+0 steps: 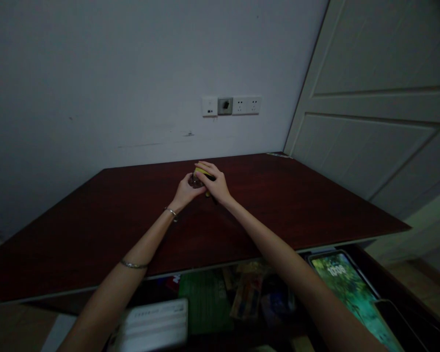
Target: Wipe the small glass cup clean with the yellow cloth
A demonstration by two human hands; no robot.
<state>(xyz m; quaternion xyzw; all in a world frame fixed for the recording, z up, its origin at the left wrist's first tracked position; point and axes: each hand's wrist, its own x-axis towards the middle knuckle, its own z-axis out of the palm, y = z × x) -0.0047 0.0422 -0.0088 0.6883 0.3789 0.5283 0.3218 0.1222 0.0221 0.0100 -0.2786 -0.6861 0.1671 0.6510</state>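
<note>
Small yellow-and-black object [204,172], held between two bare hands just above or on the far half of a dark red-brown desk [132,210], close to the centre of our view; we cannot tell whether it touches the surface. The left hand [185,193] comes in from 7 o'clock, its fingers curled around the near left side, where a dark, shiny part shows; we cannot tell whether that part is a separate piece. The right hand [219,186] comes in from 5 o'clock, its fingers closed over the top and right side, hiding much of the object. A silver bangle [171,213] circles the left wrist, and a second band [134,265] sits further up that forearm.

At 12 o'clock, we see a row of sockets [246,105] on a pale wall [95,73]; at 2 o'clock, a panelled white door [377,54]. Below the desk's near edge is an open storage space: at 7 o'clock a white case [154,325], at 6 o'clock a green item [205,305], and at 4 o'clock a device with a lit screen [346,288].
</note>
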